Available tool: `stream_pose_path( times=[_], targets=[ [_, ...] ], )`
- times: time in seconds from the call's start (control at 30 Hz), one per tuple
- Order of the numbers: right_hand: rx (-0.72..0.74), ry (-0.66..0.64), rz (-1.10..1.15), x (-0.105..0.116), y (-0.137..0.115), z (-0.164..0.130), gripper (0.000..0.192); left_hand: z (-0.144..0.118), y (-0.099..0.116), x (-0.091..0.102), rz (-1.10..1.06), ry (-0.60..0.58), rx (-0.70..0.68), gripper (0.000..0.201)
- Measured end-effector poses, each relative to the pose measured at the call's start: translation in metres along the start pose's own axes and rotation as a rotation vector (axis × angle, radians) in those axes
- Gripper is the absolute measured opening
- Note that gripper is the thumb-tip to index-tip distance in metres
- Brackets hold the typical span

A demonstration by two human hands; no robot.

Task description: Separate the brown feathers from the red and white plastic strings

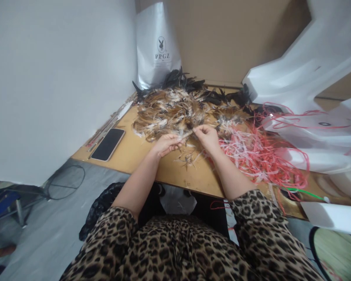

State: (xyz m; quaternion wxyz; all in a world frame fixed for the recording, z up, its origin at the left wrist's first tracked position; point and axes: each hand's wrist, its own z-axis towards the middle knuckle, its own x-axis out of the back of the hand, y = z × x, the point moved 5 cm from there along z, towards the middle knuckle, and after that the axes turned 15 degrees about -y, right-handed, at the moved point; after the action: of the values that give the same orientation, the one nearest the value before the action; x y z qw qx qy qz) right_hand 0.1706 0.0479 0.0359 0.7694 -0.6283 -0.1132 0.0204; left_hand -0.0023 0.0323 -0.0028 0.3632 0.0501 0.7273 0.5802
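Note:
A feather (187, 135) stretches between my two hands, just above the near edge of a feather pile. My left hand (167, 144) pinches its pale end with the fingers closed. At the other end, the fingertips of my right hand (207, 136) are closed on it too. Brown, white and black feathers (166, 111) are heaped beyond my hands. A few loose feather bits (189, 158) lie on the wooden table (146, 160) just below them. To the right of my right hand is a tangle of red and pink strips (251, 152).
A dark-screened phone (108, 144) lies at the table's left side beside thin sticks (116, 117). Behind the feathers stands a silvery-white bag (157, 47). A white sewing machine (292, 78) fills the right side, with red cords over its base. A green cord (307, 192) lies near the front right.

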Motion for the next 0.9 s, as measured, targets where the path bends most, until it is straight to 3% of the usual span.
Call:
stream_pose_path(
  times=[0.17,0.3,0.4,0.53,0.7,0.9],
  targets=[
    [-0.102,-0.144,0.298,-0.007,0.004,-0.001,0.035,0.000,0.002,-0.002,-0.172,-0.028,-0.024,0.007],
    [-0.137,-0.342,0.320,-0.023,0.004,-0.006,0.038,0.000,0.001,-0.005,-0.257,-0.060,-0.005,0.002],
    [-0.103,-0.417,0.316,-0.035,0.001,-0.010,0.035,0.001,-0.004,-0.008,-0.264,-0.117,0.019,0.002],
    [-0.106,-0.365,0.290,-0.036,0.000,-0.011,0.029,0.004,-0.009,-0.008,-0.206,-0.148,0.021,0.007],
    [-0.145,-0.292,0.247,-0.028,0.005,-0.007,0.034,0.007,-0.007,-0.003,-0.072,0.001,-0.035,0.019],
    [-0.113,-0.248,0.069,-0.025,0.002,-0.006,0.034,0.006,-0.006,-0.005,0.071,0.033,-0.010,0.025]
  ],
)
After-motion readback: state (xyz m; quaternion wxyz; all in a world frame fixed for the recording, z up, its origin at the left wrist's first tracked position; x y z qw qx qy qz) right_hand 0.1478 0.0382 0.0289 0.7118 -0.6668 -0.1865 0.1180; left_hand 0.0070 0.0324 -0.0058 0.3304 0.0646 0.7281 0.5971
